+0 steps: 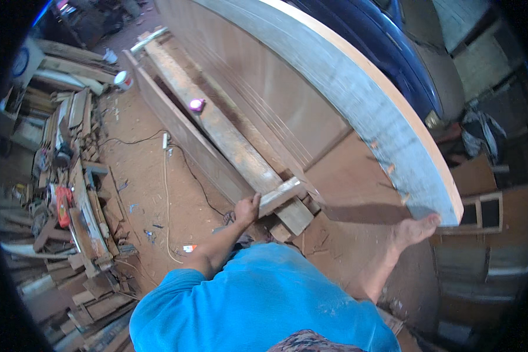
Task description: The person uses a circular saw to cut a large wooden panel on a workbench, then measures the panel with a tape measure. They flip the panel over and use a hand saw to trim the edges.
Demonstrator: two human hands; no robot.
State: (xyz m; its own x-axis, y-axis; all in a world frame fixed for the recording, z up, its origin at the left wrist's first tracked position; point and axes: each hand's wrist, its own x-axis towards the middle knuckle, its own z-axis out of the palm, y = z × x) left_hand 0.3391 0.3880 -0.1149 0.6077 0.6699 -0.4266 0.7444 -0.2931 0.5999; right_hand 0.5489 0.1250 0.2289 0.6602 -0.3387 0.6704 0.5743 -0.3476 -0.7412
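- Left hand (248, 209): fingers curled around the end of the near crosspiece (280, 196) of the workbench (232, 142).
- Right hand (412, 232): touching the near corner of the wooden panel (340, 79); fingers partly hidden, closure cannot be told.
- Panel: broad, brown-faced, grey-banded, tan-edged, along the workbench's right side.
- Small pink object (197, 105): on the workbench.

You wear a blue shirt (258, 305), dusty on its right side, its left sleeve (173, 290) short; just below the shirt shows mottled cloth (314, 342). Your hands (247, 210) are bare.
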